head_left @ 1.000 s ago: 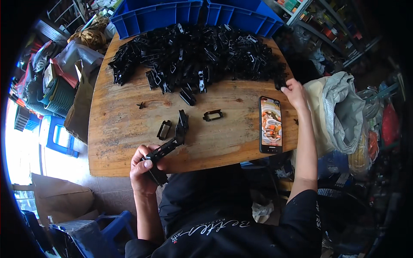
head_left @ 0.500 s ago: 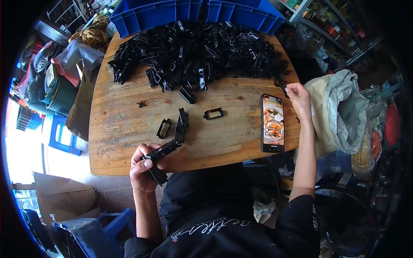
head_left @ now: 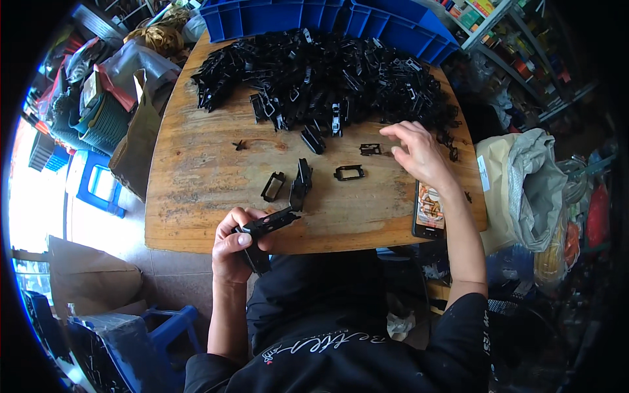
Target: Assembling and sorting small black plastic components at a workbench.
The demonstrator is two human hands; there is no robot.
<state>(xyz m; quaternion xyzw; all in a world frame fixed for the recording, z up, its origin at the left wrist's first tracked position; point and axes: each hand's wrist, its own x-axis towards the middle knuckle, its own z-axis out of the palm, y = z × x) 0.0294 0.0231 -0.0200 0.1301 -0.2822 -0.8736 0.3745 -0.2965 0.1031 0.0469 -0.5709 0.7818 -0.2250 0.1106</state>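
Observation:
My left hand (head_left: 230,247) is closed around a black plastic part (head_left: 270,224) at the table's near edge; a dark piece hangs below the fingers. Touching or nearly touching its far end is an upright black piece (head_left: 301,185). My right hand (head_left: 420,156) holds nothing, its fingers apart just right of a small black frame (head_left: 371,149) lying flat. Another black rectangular frame (head_left: 348,173) rests nearer me, and a third frame (head_left: 272,187) sits left of the upright piece. Behind them spreads a large heap of black plastic parts (head_left: 288,75).
Two blue bins (head_left: 272,21) stand behind the heap on the wooden table (head_left: 196,196). A phone (head_left: 429,208) lies partly under my right forearm. A whitish sack (head_left: 524,190) stands at the table's right; a blue stool (head_left: 98,187) is on the left.
My right hand has moved left from the table's right edge and opened; a small black frame now lies beside its fingers. The left hand keeps its grip. The whole view has shifted slightly.

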